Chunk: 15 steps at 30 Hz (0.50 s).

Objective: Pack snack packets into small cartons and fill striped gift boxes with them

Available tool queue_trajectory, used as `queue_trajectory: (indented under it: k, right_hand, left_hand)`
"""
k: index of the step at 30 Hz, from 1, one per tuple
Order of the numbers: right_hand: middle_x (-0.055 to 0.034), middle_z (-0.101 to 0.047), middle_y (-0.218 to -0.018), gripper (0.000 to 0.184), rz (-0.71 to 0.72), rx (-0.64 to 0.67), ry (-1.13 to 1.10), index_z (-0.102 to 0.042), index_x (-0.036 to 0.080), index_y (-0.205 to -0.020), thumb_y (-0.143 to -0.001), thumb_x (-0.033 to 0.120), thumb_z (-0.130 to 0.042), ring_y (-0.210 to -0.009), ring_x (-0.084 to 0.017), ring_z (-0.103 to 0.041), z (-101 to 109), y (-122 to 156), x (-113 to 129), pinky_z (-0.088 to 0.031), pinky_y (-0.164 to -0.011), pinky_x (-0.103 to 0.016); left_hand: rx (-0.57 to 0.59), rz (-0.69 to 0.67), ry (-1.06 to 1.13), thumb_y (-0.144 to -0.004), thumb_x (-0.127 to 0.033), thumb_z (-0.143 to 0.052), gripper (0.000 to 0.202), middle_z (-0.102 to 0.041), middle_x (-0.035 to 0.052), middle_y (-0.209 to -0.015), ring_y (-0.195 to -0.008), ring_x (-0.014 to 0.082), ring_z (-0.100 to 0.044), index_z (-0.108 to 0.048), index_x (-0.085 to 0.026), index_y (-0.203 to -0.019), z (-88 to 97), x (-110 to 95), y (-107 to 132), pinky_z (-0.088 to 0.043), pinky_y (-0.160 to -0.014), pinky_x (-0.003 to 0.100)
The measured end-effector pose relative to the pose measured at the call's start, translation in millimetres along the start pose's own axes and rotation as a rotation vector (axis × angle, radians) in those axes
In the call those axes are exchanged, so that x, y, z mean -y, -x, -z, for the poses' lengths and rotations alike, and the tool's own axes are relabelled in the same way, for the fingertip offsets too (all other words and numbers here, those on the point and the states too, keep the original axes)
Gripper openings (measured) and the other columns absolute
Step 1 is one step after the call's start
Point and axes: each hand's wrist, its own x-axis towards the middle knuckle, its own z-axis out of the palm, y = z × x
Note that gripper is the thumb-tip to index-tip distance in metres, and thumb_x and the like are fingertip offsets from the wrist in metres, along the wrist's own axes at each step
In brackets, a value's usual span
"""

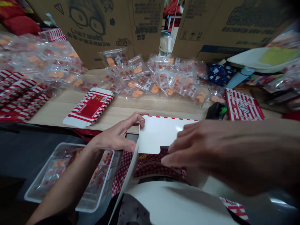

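An unfolded carton box (154, 132) is in front of me, its plain white inside facing me and a red-and-white striped edge along the top. My left hand (122, 132) grips its left side panel, thumb on the outer side and fingers over the corner. A large white flap (182, 203) of the same box spreads towards my body. My right hand (197, 147) is over the box's right part, fingers bent and blurred by motion; whether they pinch the card is hidden. A finished-looking striped box (92, 106) lies on the wooden table beyond my left hand.
Clear packets with orange pieces (137, 76) are heaped along the table (131, 107). Striped boxes (20, 97) stack at the left. A black tape dispenser (215, 111) and another striped box (243, 104) sit right. Big cardboard cartons (112, 28) stand behind. A plastic bin (93, 203) holds packets lower left.
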Motion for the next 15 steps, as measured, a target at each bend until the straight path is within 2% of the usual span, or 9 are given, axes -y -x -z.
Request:
queue_trajectory:
  k: [1, 2, 3, 5, 6, 8, 11, 13, 15]
  right_hand:
    - [-0.0003, -0.077, -0.102, 0.031, -0.011, 0.016, 0.011, -0.078, 0.038, -0.111, -0.089, 0.023, -0.063, -0.088, -0.024, -0.072, 12.6, 5.4, -7.4, -0.058, -0.074, -0.036]
    - [-0.0012, -0.076, -0.112, 0.038, -0.034, -0.048, 0.033, -0.074, 0.039, -0.124, -0.093, 0.023, -0.058, -0.098, -0.026, -0.072, 22.2, 13.7, -16.3, -0.058, -0.081, -0.038]
    - [-0.0017, -0.074, -0.120, 0.040, -0.071, -0.159, 0.059, -0.070, 0.041, -0.131, -0.096, 0.026, -0.056, -0.107, -0.028, -0.070, 27.7, 24.5, -26.1, -0.058, -0.089, -0.041]
    - [-0.0016, -0.070, -0.129, 0.037, -0.190, -0.406, 0.070, -0.069, 0.044, -0.132, -0.098, 0.034, -0.056, -0.120, -0.033, -0.065, 25.8, 50.3, -45.7, -0.053, -0.102, -0.047]
    - [-0.0014, -0.068, -0.131, 0.034, -0.257, -0.473, 0.034, -0.071, 0.046, -0.127, -0.098, 0.038, -0.057, -0.123, -0.035, -0.062, 18.9, 62.9, -54.0, -0.050, -0.108, -0.050]
    - [-0.0006, -0.066, -0.136, 0.029, -0.373, -0.492, -0.113, -0.075, 0.047, -0.119, -0.099, 0.044, -0.055, -0.130, -0.036, -0.057, -3.1, 82.1, -65.0, -0.041, -0.116, -0.055]
    - [0.0008, -0.058, -0.146, 0.046, -0.404, -0.461, -0.321, -0.073, 0.048, -0.122, -0.101, 0.063, -0.035, -0.140, -0.038, -0.048, -42.2, 90.1, -67.1, -0.028, -0.122, -0.060]
    - [0.0020, -0.053, -0.152, 0.062, -0.385, -0.568, -0.417, -0.070, 0.048, -0.126, -0.098, 0.073, -0.020, -0.145, -0.037, -0.041, -64.0, 86.3, -65.7, -0.028, -0.121, -0.062]
    - [0.0007, -0.055, -0.148, 0.063, -0.341, -0.752, -0.503, -0.068, 0.048, -0.124, -0.097, 0.075, -0.017, -0.144, -0.035, -0.044, -79.1, 81.7, -69.1, -0.037, -0.116, -0.061]
  left_hand:
    - [0.007, 0.000, 0.021, -0.076, -0.044, -0.083, 0.048, -0.051, 0.0127, -0.141, -0.130, 0.0321, -0.049, -0.054, -0.023, -0.108, 0.3, -0.2, 0.8, -0.038, -0.110, 0.044]
    - [0.010, 0.004, 0.027, -0.079, -0.045, -0.080, 0.048, -0.053, 0.0123, -0.137, -0.128, 0.0311, -0.050, -0.054, -0.023, -0.112, 1.5, -0.5, 1.6, -0.039, -0.110, 0.044]
    - [0.015, 0.013, 0.012, -0.081, -0.045, -0.078, 0.048, -0.055, 0.0117, -0.133, -0.126, 0.0306, -0.051, -0.054, -0.023, -0.115, 3.2, -1.3, 2.2, -0.040, -0.109, 0.043]
    - [0.035, 0.030, -0.077, -0.081, -0.047, -0.077, 0.046, -0.056, 0.0106, -0.130, -0.125, 0.0312, -0.051, -0.056, -0.023, -0.114, 7.8, -5.2, 1.7, -0.040, -0.109, 0.044]
    - [0.049, 0.030, -0.132, -0.080, -0.048, -0.078, 0.044, -0.056, 0.0102, -0.131, -0.126, 0.0316, -0.050, -0.058, -0.023, -0.110, 10.3, -7.9, 0.4, -0.040, -0.109, 0.044]
    - [0.083, 0.021, -0.214, -0.077, -0.050, -0.080, 0.040, -0.056, 0.0092, -0.132, -0.125, 0.0316, -0.050, -0.060, -0.023, -0.098, 15.1, -13.7, -4.2, -0.041, -0.109, 0.044]
    - [0.141, 0.002, -0.226, -0.074, -0.055, -0.082, 0.041, -0.057, 0.0090, -0.132, -0.122, 0.0315, -0.053, -0.064, -0.021, -0.089, 21.8, -19.5, -11.6, -0.041, -0.109, 0.045]
    - [0.174, -0.036, -0.220, -0.074, -0.064, -0.079, 0.046, -0.055, 0.0114, -0.140, -0.130, 0.0360, -0.050, -0.070, -0.022, -0.092, 25.4, -22.0, -12.3, -0.036, -0.113, 0.049]
    - [0.152, -0.116, -0.229, -0.073, -0.072, -0.075, 0.052, -0.053, 0.0125, -0.148, -0.139, 0.0403, -0.043, -0.076, -0.025, -0.096, 26.7, -24.3, -8.7, -0.028, -0.117, 0.054]
